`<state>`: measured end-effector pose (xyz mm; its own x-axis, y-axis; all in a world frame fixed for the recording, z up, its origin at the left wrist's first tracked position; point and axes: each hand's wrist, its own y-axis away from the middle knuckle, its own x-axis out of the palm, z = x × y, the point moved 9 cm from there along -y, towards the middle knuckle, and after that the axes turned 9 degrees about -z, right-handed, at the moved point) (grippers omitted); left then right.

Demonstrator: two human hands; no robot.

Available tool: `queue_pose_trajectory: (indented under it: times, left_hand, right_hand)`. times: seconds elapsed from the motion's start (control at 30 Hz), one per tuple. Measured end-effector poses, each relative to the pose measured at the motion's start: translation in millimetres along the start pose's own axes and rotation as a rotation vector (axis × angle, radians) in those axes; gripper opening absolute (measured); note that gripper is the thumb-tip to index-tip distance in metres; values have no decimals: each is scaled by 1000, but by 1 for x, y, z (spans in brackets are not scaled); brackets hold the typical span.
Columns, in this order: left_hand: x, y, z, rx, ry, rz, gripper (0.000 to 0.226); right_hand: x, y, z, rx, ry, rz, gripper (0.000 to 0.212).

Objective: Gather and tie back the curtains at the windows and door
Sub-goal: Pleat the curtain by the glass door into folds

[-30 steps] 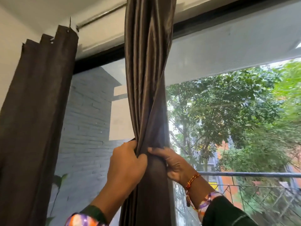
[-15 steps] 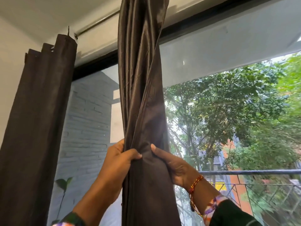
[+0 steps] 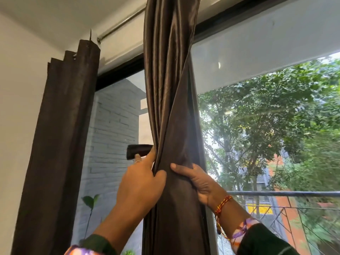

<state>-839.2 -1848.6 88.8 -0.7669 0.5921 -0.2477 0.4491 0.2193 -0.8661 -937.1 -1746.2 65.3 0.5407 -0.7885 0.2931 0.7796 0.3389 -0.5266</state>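
Note:
A shiny brown curtain (image 3: 171,92) hangs from the rod, gathered and twisted into a thick rope at mid-frame. My left hand (image 3: 141,183) grips its left side, thumb pressed into the folds. Its fingers also pinch a short dark band (image 3: 140,151) that sticks out to the left of the curtain. My right hand (image 3: 196,181) clasps the curtain's right side at the same height, fingers wrapped behind the fabric. A second, matte dark brown curtain (image 3: 60,144) hangs bunched by the left wall, apart from both hands.
A metal curtain rod (image 3: 121,24) runs along the top. Behind the curtains are the window glass with its black frame (image 3: 119,72), a grey brick wall (image 3: 114,137), a small plant (image 3: 90,201), a balcony railing (image 3: 283,194) and trees.
The dark band has come into view left of the curtain, held by my left fingers. The curtain is twisted tighter, and both hands stay at about the same height.

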Motion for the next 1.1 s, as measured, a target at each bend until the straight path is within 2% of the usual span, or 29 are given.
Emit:
queue_pose_trajectory:
  times: [0.07,0.13,0.23,0.33,0.4,0.5,0.57,0.63,0.7,0.77,0.83,0.87,0.97,1.03,1.1]
  left_hand:
    - [4,-3,10,-36,-69,31,63]
    - [2,-7,11,31,-68,21,61]
    - [2,-10,8,126,17,128,61]
    - [4,-9,0,176,196,236,34]
    - [11,-12,2,210,282,271,31]
    - [17,-20,7,206,380,227,33]
    - [16,-29,11,184,381,135,25]
    - [11,-37,18,176,337,13,20]
    - [4,-42,27,169,307,-100,18]
    - [-4,-42,36,159,320,-206,19]
    - [-8,-40,46,124,374,-285,20]
    - [-7,-39,51,90,435,-305,20]
    - [11,-38,66,-152,831,-236,19]
    - [27,-37,70,-328,1057,-165,14]
    - [37,-37,67,-423,1176,-118,16]
  right_hand:
    - [1,-1,-3,5,-5,-13,45]
    - [4,-1,-4,6,-16,-9,39]
    - [6,-2,-4,6,-31,7,34]
    - [7,-5,-5,7,-7,-6,36]
    - [4,-6,-5,6,6,-29,36]
    - [-1,-10,-6,-4,66,-92,39]
    - [-4,-11,-4,-45,160,-169,38]
    - [-6,-12,7,-167,338,-274,27]
    - [-4,-10,23,-315,642,-373,14]
    - [1,-7,37,-446,970,-427,17]
    - [6,-2,50,-583,1169,-493,16]
    - [9,2,56,-654,1207,-538,10]
    - [14,20,73,-899,1218,-700,32]
    - [15,31,84,-1020,1204,-778,29]
    - [22,39,92,-1099,1266,-820,27]
